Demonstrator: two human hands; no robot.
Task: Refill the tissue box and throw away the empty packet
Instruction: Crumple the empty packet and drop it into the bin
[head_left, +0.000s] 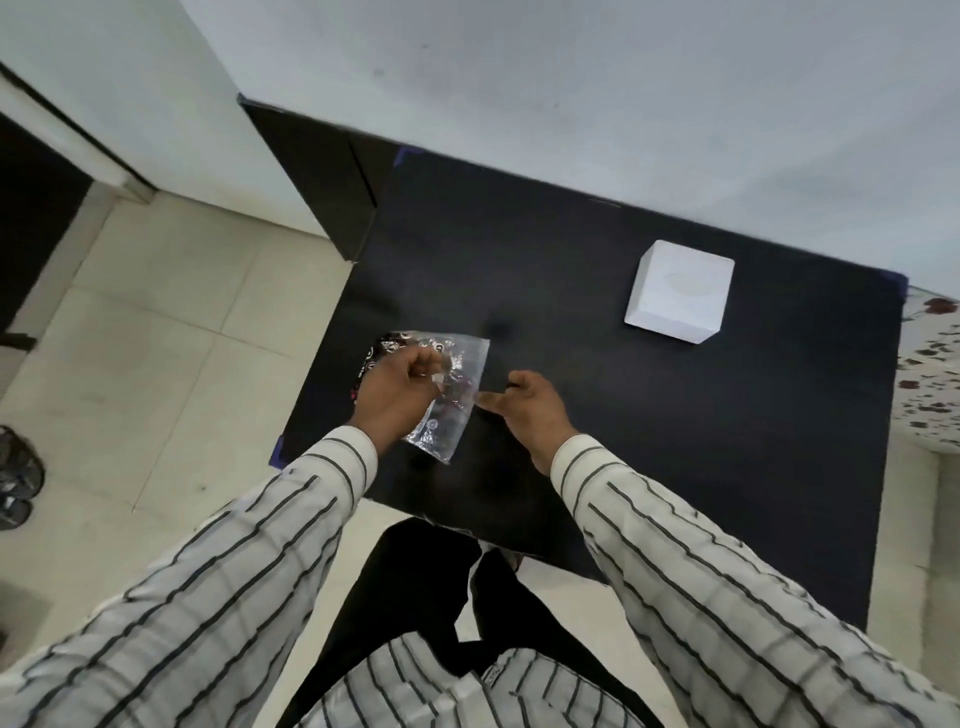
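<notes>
A white cube-shaped tissue box (679, 291) stands on the black table (675, 441) at the far right, with an oval opening on its top. A clear crinkled plastic packet (462, 364) with dark printed patterns hangs above the table's left part. My left hand (397, 395) is closed on the packet's middle, knuckles up. My right hand (527, 402) is just right of the packet, its thumb and fingertips at the packet's edge; whether it pinches the plastic is unclear. No tissues are visible inside the packet.
The table stands against a pale wall. Beige floor tiles lie to the left, with dark sandals (18, 478) at the far left edge. A white cloth with dark red spots (930, 379) is at the right edge. A dark doorway opens at upper left.
</notes>
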